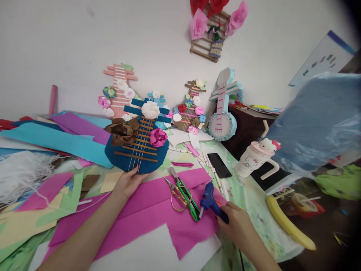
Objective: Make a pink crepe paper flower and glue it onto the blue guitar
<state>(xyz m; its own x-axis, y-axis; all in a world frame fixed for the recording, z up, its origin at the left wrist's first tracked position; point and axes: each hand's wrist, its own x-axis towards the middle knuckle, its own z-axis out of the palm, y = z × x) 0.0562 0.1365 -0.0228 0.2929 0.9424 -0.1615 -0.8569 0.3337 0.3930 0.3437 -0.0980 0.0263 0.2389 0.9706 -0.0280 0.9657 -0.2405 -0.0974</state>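
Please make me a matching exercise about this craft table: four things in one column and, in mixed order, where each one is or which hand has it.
Things
1. glue gun
2. teal guitar
3. banana
4. phone

Places
A. gripped at its lower edge by the left hand
B. lying below and to the right of the cup in the picture
C. its handle is in the right hand
D. flat on the table, screen dark

Pairs: 1-C, 2-A, 3-B, 4-D

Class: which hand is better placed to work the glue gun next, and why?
Likely the right hand: it grips the glue gun by the handle, while the left hand holds the blue guitar.
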